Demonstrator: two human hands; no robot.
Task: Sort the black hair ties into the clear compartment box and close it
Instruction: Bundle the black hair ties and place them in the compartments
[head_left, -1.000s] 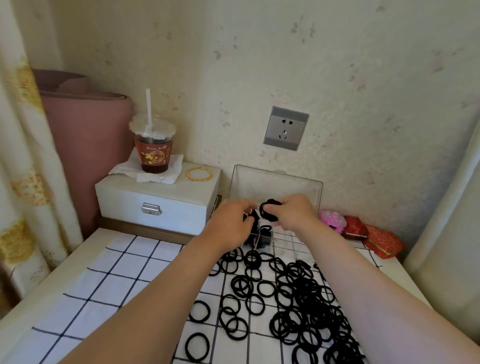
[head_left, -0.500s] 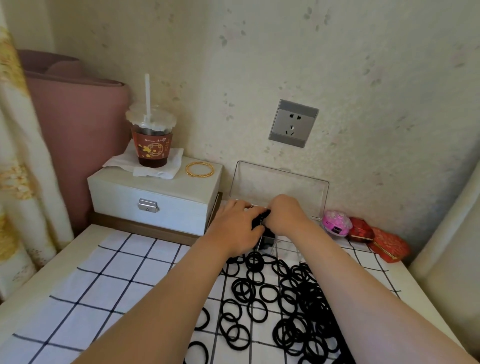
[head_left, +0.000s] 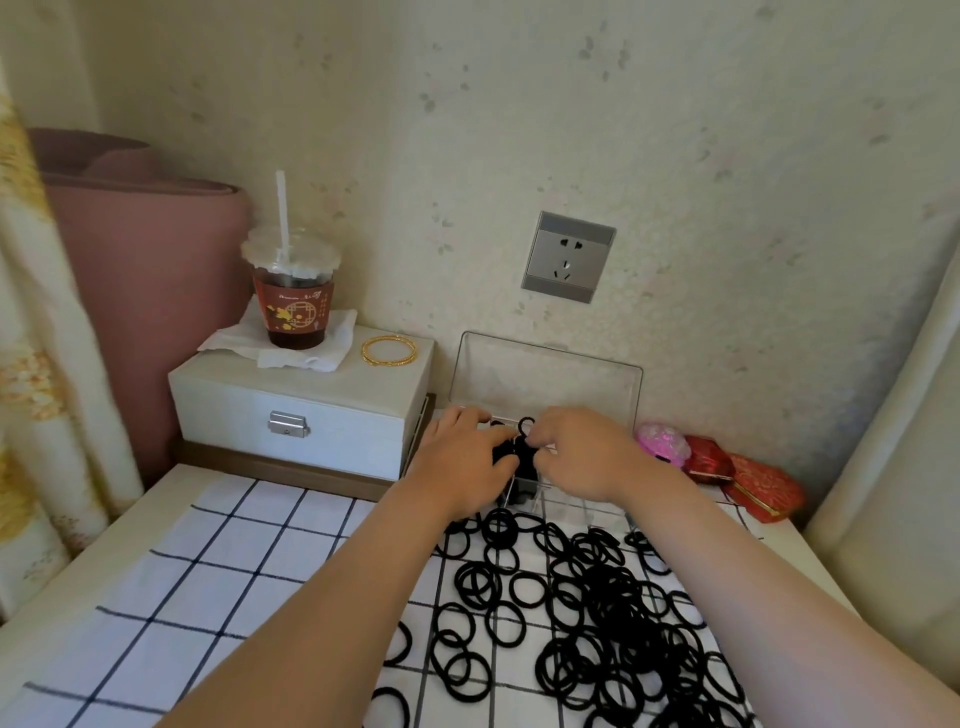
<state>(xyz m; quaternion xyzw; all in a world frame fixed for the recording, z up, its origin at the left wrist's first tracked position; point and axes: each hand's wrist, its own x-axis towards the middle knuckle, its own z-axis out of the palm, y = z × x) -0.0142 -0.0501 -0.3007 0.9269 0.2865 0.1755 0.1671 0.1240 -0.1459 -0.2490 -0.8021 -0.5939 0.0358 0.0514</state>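
One lidded drink cup (head_left: 296, 306) is standing on a white drawer chest (head_left: 291, 415) at the left, with gold bangles (head_left: 388, 351) beside it. The left hand (head_left: 462, 465) is curling fingers and thumb around a bunch of ties (head_left: 503, 451) inside the clear compartment box (head_left: 545, 371), whose lid is standing open against the wall. The right hand (head_left: 582, 452) is pinching one hair tie (head_left: 525, 425) just above that bunch. Loose hair ties (head_left: 597, 597) are lying heaped on the checked cloth (head_left: 234, 545) over the table (head_left: 104, 545).

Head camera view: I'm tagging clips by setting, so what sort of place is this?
Probably a bedroom or dressing corner at home: a white jewellery box with gold bangles on top, a patterned curtain at the left, and a papered wall with a socket.
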